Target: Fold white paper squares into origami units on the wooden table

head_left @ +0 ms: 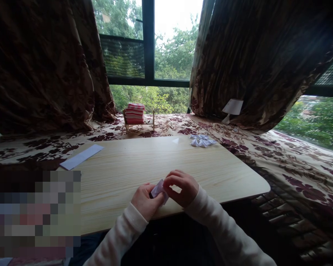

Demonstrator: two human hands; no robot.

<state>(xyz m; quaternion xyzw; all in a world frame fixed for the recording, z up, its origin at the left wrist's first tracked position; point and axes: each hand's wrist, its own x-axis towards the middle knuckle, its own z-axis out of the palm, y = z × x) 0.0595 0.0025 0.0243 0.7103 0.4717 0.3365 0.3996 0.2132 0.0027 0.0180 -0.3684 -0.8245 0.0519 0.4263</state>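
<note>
A small folded piece of white paper (157, 188) is held between my two hands, just above the table's near edge. My left hand (145, 201) grips it from the left, with the thumb laid across its lower part. On its right side, my right hand (181, 186) pinches the paper's edge between thumb and fingertips. The fingers partly cover the paper, so its full shape is hidden. Several folded white paper pieces (202, 140) lie in a cluster at the table's far right corner. A stack of white paper strips (81, 157) rests at the far left.
The pale wooden table (122, 162) stands before a window ledge with a floral cloth (172, 123). On the ledge are a small rack (140, 123) with folded red-striped cloths (135, 113) and a white lamp (233, 107). Dark curtains hang on both sides. The lower left is pixelated.
</note>
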